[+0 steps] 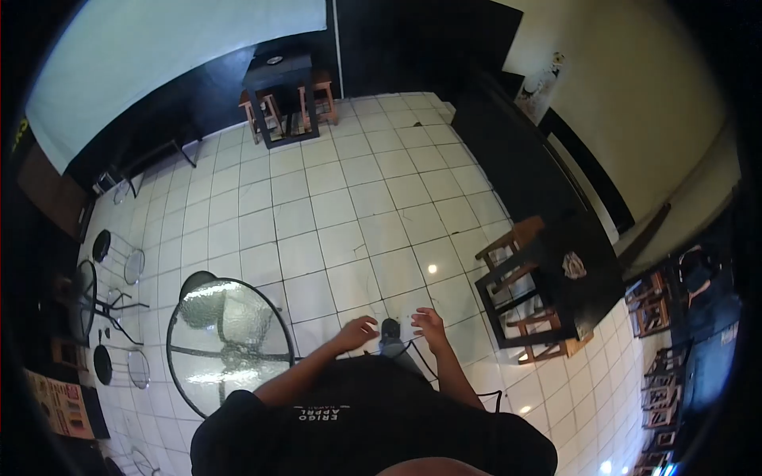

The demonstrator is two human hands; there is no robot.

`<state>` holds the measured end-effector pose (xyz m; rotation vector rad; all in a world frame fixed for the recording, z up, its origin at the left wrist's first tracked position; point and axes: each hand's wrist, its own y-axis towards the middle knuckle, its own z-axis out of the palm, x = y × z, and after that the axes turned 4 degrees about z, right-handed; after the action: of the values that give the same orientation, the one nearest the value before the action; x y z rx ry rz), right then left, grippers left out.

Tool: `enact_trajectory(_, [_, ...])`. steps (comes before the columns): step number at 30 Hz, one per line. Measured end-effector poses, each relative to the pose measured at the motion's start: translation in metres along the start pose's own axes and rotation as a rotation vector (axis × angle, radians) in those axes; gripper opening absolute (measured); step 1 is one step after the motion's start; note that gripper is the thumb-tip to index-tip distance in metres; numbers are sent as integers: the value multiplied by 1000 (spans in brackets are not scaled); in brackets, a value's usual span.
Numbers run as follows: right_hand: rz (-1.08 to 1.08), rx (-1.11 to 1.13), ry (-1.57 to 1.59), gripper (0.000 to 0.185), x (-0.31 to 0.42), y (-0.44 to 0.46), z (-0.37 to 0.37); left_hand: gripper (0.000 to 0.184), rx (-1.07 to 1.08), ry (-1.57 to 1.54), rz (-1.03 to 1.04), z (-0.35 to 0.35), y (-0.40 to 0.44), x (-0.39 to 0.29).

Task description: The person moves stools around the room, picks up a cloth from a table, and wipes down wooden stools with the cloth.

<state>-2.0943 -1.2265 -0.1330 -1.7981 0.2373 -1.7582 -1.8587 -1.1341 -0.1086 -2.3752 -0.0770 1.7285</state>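
My left hand (357, 333) is held in front of my body at waist height, its fingers loosely bent and apart, with nothing in it. Level with it on the other side, my right hand (429, 324) is also empty, fingers curved and spread. A gap separates the two, and through it a dark shoe (390, 327) shows on the floor below. A thin black cable (425, 359) runs by my right forearm. Nearest to my left arm stands a round glass table (230, 345) with a dark rim.
White floor tiles (341, 206) spread ahead. To the right is a black table (587, 289) with wooden stools (512, 242). Another black table (278, 75) with stools stands at the far wall. Round chairs (103, 361) line the left side; a chair (196, 282) stands behind the glass table.
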Motion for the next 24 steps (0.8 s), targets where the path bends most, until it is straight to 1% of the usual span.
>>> enact_trajectory(2, [-44,103,-12,36,19,42,-11,33,-92,-28,-65,-25,29,9])
enact_trajectory(4, [-2,173,-58,36,58,84,-12,34,-251,39,-164,-58,56,13])
enact_trajectory(6, [33,213,-179,36,97,135,-6,31,-472,-37,-207,-84,78,22])
enact_trajectory(8, [43,278,-269,37,142,174,11,30,-589,-182,-269,-110,93,9])
enact_trajectory(9, [25,347,-271,37,160,193,23,30,-617,-196,-290,-117,99,8])
enact_trajectory(11, [25,436,-307,37,197,226,48,32,-759,-309,-280,-125,114,8])
enact_trajectory(13, [-59,569,-361,38,230,250,89,32,-820,-328,-290,-128,126,4])
enact_trajectory(14, [-57,597,-385,38,243,259,109,32,-850,-325,-285,-130,134,5])
enact_trajectory(15, [-34,631,-354,38,252,268,129,33,-841,-339,-332,-132,142,16])
enact_trajectory(16, [-13,665,-322,37,259,281,150,33,-867,-267,-312,-133,151,28])
enact_trajectory(17, [-14,716,-313,37,254,300,168,32,-857,-324,-349,-137,161,40])
enact_trajectory(19, [53,795,-280,36,260,325,213,31,-871,-389,-381,-168,186,52])
enact_trajectory(21, [110,837,-288,36,255,337,248,30,-892,-344,-366,-199,204,61])
enact_trajectory(22, [92,852,-419,35,258,353,272,30,-909,-346,-367,-228,217,65])
enact_trajectory(23, [75,857,-553,34,264,369,287,30,-918,-252,-330,-255,233,68])
enact_trajectory(24, [97,851,-567,34,272,380,295,30,-908,-171,-306,-271,246,68])
